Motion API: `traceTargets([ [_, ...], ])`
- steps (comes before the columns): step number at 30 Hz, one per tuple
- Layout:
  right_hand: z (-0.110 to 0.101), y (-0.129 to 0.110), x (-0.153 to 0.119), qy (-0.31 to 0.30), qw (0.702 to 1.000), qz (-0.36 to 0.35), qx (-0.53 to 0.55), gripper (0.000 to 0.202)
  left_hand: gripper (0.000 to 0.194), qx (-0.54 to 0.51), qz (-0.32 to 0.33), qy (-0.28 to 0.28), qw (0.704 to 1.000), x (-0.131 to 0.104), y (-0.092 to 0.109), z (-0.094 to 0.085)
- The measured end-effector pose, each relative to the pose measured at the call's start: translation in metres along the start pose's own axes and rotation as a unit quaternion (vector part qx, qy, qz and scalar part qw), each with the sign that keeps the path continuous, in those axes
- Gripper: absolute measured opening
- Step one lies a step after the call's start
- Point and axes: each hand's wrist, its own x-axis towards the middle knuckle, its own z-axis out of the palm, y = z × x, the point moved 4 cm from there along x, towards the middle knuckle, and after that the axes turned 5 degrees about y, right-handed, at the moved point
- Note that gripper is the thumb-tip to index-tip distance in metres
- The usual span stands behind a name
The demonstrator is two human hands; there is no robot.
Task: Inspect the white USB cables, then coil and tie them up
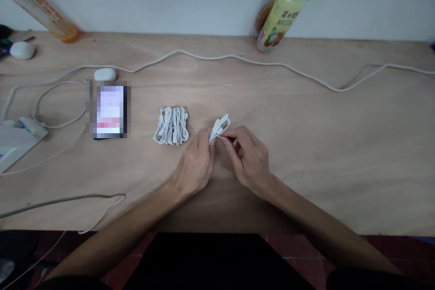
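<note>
A folded white cable (220, 127) with a metal plug at its upper end is held above the table at the centre. My left hand (197, 161) is closed round its lower part. At the cable's middle, the thumb and forefinger of my right hand (249, 156) pinch a thin piece, seemingly a tie. To the left of my hands, several bundled white cables (171, 126) lie side by side on the wooden table (340, 145).
A phone (110, 111) and a white case (105, 74) lie left. One bottle (282, 16) leans on the wall, another bottle (41, 4) stands back left. A long white cord (231, 57) crosses the table's back. A white box (20, 142) sits far left.
</note>
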Motion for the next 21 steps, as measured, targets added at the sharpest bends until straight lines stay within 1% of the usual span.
traceTargets([
  [4, 0.0013, -0.0012, -0.0024, 0.016, 0.999, 0.04, 0.014, 0.014, 0.028, 0.017, 0.008, 0.005, 1.0, 0.0002, 0.0013, -0.0008],
  [7, 0.0024, -0.001, -0.0027, 0.011, 0.997, 0.073, 0.025, 0.014, 0.027, 0.019, 0.002, 0.004, 1.0, 0.0005, 0.0008, -0.001],
  [12, 0.003, -0.0035, -0.0024, 0.012, 0.998, 0.054, -0.005, 0.017, 0.026, 0.005, -0.011, -0.008, 1.0, 0.0, -0.0004, 0.0007],
  [15, 0.0046, -0.0039, -0.0028, -0.001, 0.998, 0.048, -0.027, 0.02, 0.026, -0.006, -0.017, -0.013, 1.0, 0.0, -0.0002, 0.0016],
  [18, 0.0055, -0.0043, -0.0026, -0.002, 0.999, 0.051, -0.007, 0.02, 0.025, -0.011, -0.017, -0.009, 1.0, 0.0004, 0.0003, 0.0018],
  [21, 0.007, -0.0041, -0.0026, -0.007, 0.996, 0.083, 0.028, 0.02, 0.024, -0.011, -0.01, -0.002, 1.0, 0.0005, 0.0007, 0.0017],
])
